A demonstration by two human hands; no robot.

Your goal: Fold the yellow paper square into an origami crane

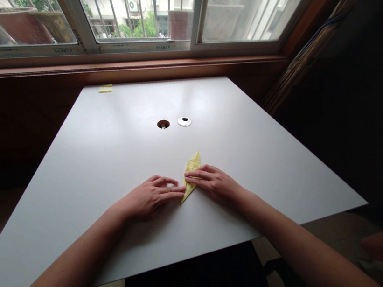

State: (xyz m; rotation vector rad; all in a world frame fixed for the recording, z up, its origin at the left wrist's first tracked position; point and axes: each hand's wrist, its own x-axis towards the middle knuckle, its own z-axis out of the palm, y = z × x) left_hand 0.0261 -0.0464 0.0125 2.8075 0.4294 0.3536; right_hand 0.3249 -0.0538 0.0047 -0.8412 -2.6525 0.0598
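Left hand (pixel 152 197), right hand (pixel 217 182) on yellow paper (pixel 193 163), grips unclear; beyond: hole (pixel 163 124), cap (pixel 183 124), yellow strip (pixel 105 89).

The folded sheet (pixel 193 162) is thin matt paper, roughened by creases. The tabletop (pixel 118 148) looks smooth, with a soft sheen towards its far end. The sill (pixel 132 68) is glossy, like varnished wood; the window panes (pixel 121 16) are smooth, clear glass.

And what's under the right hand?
The folded yellow paper is partly under the right hand; its two pointed ends poke out. The paper's covered part, and anything the palm hides, can't be seen.
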